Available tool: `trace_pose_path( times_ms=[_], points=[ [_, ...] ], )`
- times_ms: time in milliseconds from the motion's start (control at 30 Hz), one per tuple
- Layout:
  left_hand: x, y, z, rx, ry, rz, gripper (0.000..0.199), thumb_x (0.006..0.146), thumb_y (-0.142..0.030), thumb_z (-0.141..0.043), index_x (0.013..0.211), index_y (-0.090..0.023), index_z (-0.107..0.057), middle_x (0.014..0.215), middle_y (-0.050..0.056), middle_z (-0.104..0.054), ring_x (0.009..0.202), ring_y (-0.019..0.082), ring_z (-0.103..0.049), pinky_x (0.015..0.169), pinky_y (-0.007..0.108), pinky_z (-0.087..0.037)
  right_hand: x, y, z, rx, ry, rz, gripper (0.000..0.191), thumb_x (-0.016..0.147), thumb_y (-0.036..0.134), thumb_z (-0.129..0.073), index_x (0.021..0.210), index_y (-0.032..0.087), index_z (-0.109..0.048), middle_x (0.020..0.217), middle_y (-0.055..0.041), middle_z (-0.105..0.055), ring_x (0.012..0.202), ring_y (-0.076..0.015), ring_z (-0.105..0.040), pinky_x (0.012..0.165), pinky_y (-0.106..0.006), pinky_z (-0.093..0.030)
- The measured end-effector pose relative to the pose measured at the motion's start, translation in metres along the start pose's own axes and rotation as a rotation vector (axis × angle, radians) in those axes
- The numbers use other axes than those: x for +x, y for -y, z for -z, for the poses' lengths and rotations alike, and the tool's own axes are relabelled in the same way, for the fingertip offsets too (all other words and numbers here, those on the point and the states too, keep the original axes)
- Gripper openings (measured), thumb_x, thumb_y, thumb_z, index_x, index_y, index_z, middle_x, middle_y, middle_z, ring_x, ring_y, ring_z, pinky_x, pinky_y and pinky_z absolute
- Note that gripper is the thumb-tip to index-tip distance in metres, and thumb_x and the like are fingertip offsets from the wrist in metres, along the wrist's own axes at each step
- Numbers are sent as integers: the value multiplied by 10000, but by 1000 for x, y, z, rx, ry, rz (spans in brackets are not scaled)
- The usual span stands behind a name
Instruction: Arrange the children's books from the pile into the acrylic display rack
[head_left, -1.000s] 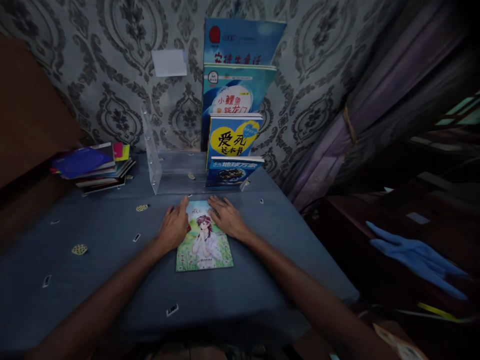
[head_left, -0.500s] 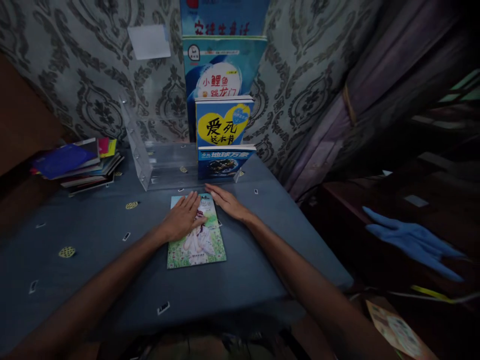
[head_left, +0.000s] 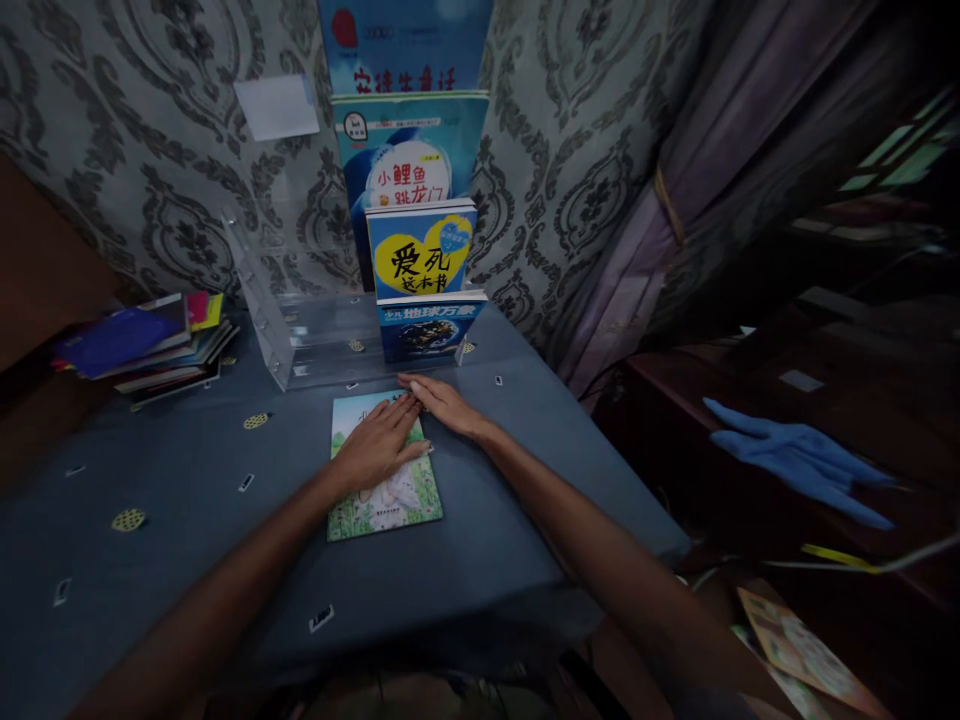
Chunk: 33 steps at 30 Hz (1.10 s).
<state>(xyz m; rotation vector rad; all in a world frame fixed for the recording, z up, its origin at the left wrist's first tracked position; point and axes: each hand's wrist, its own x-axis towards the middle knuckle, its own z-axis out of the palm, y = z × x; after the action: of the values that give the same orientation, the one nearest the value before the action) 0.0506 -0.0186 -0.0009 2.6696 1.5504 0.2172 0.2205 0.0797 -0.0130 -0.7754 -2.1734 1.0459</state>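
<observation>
A thin book with a green and white cover [head_left: 390, 500] lies flat on the blue-grey tablecloth [head_left: 510, 520]. My left hand [head_left: 379, 440] rests palm down across its upper part, fingers stretched out, hiding much of the cover. Beside the book's upper right corner is my right hand [head_left: 442, 402], flat with fingers extended, its fingertips by the left hand's fingertips. Behind them a clear acrylic rack [head_left: 262, 320] holds upright books in steps: a blue one with a globe [head_left: 427, 330], one with a yellow heart [head_left: 420, 255], and taller blue ones behind.
A messy stack of books [head_left: 169, 345] sits at the table's left. A white card [head_left: 277, 107] is on the patterned wall covering. To the right, a blue glove [head_left: 802, 455] lies on a dark red surface, with a purple curtain [head_left: 630, 230] behind.
The view has shifted slightly. My left hand has slid right over the cover, towards the book's upper right corner, and its fingertips now meet my right hand's.
</observation>
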Motion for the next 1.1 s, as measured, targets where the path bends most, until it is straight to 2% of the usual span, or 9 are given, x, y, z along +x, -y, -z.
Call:
trace_pose_path(
  times_ms=[100,233,367,533,733,867,967,1100],
  points=[
    [2,-1,-2,12,-72,90,615,1058,-499,-271,1541,-130,-365,1592,156,-387,1498,255,-335,1222,466,-271,-1,1,0,-56,-6,22,476,1062,412,-319,1419,206,-558,1388,-88,-647,1312,-213,-585,1142,-424,-424],
    [5,-7,1,87,-115,234,520,1057,-392,-331,1438,-81,-500,1521,188,-486,1454,272,-414,1197,458,-318,-3,2,-4,-159,-7,64,458,1056,360,-336,1426,193,-547,1412,-92,-628,1321,-212,-577,1138,-411,-427],
    [-1,-10,11,207,-102,355,493,1044,-368,-378,1396,-61,-534,1474,219,-531,1403,308,-481,1148,454,-374,-8,7,-9,-309,19,101,442,1042,322,-374,1424,185,-550,1436,-98,-607,1343,-218,-553,1145,-423,-415],
    [-15,-2,26,322,-52,475,462,1042,-327,-355,1340,-42,-564,1386,260,-596,1305,335,-577,1003,437,-494,-15,15,-11,-484,60,112,418,1022,280,-426,1403,198,-577,1472,-102,-570,1414,-237,-475,1177,-477,-361],
    [-19,4,29,307,-11,492,418,1030,-232,-345,1336,-39,-555,1393,271,-583,1320,339,-562,1017,435,-482,-17,17,-9,-530,30,48,413,997,227,-445,1374,185,-609,1467,-120,-569,1390,-250,-506,1154,-477,-394],
    [-23,10,32,277,-17,447,399,989,-133,-348,1322,-72,-560,1382,256,-597,1303,330,-580,1036,450,-475,-17,13,-7,-476,12,43,411,992,223,-455,1372,231,-612,1462,-87,-578,1386,-249,-511,1147,-484,-405],
    [-27,19,37,252,22,406,407,910,-98,-474,1304,-127,-568,1394,213,-603,1285,315,-598,1034,423,-489,-15,10,-5,-418,5,37,416,984,198,-456,1364,250,-619,1449,-61,-594,1374,-235,-525,1151,-468,-412],
    [-31,30,40,241,66,388,528,801,-114,-629,1319,-181,-557,1429,176,-587,1265,316,-614,1029,408,-500,-13,6,-4,-354,-14,45,429,970,155,-444,1347,233,-633,1411,-57,-629,1345,-217,-555,1157,-438,-415]
  ],
)
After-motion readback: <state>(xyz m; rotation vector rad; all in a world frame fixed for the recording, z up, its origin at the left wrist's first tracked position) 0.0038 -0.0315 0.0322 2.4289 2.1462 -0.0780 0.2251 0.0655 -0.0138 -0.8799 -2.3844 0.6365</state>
